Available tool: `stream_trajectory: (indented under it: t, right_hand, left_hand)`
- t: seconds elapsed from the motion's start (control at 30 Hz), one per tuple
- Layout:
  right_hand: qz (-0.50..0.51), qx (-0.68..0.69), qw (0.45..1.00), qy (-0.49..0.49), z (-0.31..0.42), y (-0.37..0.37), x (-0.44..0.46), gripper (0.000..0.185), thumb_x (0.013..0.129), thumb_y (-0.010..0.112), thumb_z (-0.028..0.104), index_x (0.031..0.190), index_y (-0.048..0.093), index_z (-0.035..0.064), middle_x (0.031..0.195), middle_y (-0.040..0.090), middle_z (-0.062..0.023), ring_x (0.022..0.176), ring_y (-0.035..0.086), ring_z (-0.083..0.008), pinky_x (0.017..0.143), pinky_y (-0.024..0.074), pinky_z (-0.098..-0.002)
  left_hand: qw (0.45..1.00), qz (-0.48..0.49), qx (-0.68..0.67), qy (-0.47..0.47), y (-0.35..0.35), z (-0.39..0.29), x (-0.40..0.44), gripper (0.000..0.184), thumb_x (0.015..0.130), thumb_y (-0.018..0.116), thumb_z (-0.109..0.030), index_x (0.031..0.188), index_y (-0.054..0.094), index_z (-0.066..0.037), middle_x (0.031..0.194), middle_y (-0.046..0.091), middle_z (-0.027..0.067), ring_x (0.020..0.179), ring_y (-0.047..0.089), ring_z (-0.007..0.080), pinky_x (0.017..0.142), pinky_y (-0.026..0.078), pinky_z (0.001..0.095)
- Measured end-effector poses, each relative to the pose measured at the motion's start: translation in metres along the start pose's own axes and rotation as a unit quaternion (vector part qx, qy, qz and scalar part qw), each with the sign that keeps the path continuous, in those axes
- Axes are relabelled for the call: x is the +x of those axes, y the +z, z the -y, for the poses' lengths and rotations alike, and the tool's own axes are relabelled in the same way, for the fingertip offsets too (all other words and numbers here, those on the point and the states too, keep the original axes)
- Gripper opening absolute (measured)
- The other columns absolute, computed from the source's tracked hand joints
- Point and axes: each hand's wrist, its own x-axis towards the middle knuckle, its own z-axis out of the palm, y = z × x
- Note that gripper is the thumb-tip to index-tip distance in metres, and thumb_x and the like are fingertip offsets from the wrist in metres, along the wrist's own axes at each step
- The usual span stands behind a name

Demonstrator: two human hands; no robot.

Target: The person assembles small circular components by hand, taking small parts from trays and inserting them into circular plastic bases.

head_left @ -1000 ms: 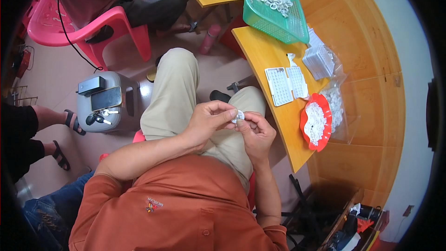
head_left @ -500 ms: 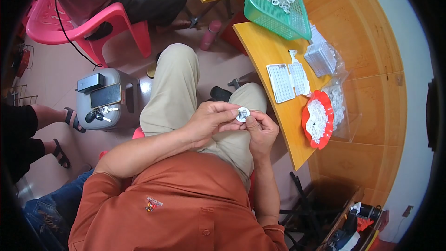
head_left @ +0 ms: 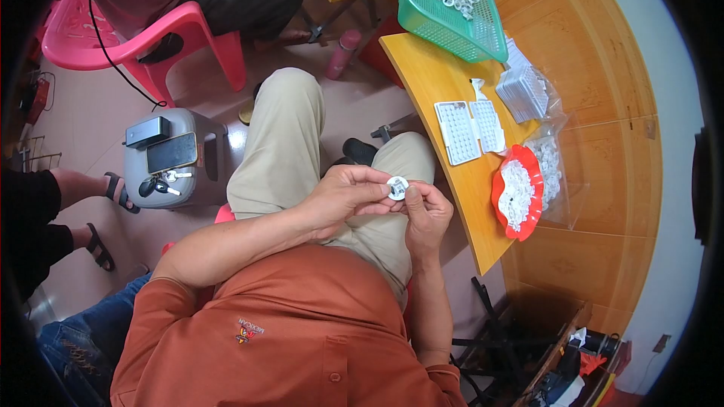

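Observation:
Between both hands, above my lap, is a small round white plastic piece (head_left: 397, 188) with a grey, metallic-looking middle. My left hand (head_left: 348, 197) pinches it from the left with thumb and fingers. From the right, my right hand (head_left: 427, 215) grips its edge, the thumb lying along the rim. The details inside the piece are too small to make out. To the right, on the yellow table (head_left: 422, 75), lie a white tray with rows of small cells (head_left: 457, 133) and a red wavy-edged dish (head_left: 538, 188) filled with small white parts.
A green basket (head_left: 452, 34) of white rings stands at the table's far end, near stacked white trays (head_left: 522, 92) and a clear bag of white parts (head_left: 549, 169). Left, a grey stool (head_left: 181, 188) carries a phone (head_left: 172, 153) and keys (head_left: 154, 185). Other people sit nearby.
The round white piece has shifted slightly to the right and is turned a little between my fingers. Both hands keep their grip in nearly the same place.

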Motion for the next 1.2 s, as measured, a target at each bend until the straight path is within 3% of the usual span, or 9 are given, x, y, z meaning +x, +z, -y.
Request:
stream_trajectory:
  t: [0.5,0.8,0.97,1.2]
  right_hand:
    - [0.012,-0.022,0.999,0.033,-0.005,-0.009,0.001,0.027,0.098,0.060,0.018,0.096,0.068,-0.0073,0.083,0.068,-0.0078,0.070,0.064,-0.0113,0.064,0.0531,-0.0242]
    - [0.021,-0.011,0.999,0.037,-0.003,-0.010,0.002,0.023,0.097,0.062,0.015,0.096,0.069,-0.0072,0.084,0.069,-0.0083,0.072,0.064,-0.0111,0.065,0.0533,-0.0242]
    - [0.055,-0.008,0.997,0.051,-0.002,-0.012,0.001,0.019,0.093,0.065,0.005,0.106,0.065,-0.0082,0.092,0.070,-0.0101,0.080,0.067,-0.0136,0.073,0.0548,-0.0255]
    - [0.104,-0.026,0.993,0.046,0.004,-0.007,0.001,0.037,0.089,0.064,-0.004,0.125,0.056,-0.0080,0.107,0.068,-0.0129,0.090,0.068,-0.0157,0.081,0.0556,-0.0264]
  left_hand:
    - [1.000,0.000,0.013,-0.024,0.001,0.004,0.000,0.027,0.093,0.063,-0.004,0.117,0.060,0.007,0.104,0.069,0.0160,0.093,0.070,0.0178,0.079,0.058,0.0239]
    - [0.999,0.000,0.034,-0.008,-0.003,0.011,0.002,0.027,0.094,0.062,-0.006,0.119,0.060,0.006,0.108,0.067,0.0139,0.095,0.068,0.0172,0.081,0.057,0.0240]
    - [0.999,-0.026,0.036,0.007,-0.001,0.010,0.002,0.028,0.095,0.062,-0.008,0.120,0.060,0.005,0.108,0.067,0.0118,0.096,0.067,0.0155,0.083,0.056,0.0246]
    - [0.995,-0.047,0.074,0.048,-0.004,0.012,0.003,0.028,0.095,0.063,-0.008,0.117,0.060,0.008,0.105,0.067,0.0134,0.089,0.066,0.0144,0.080,0.057,0.0226]
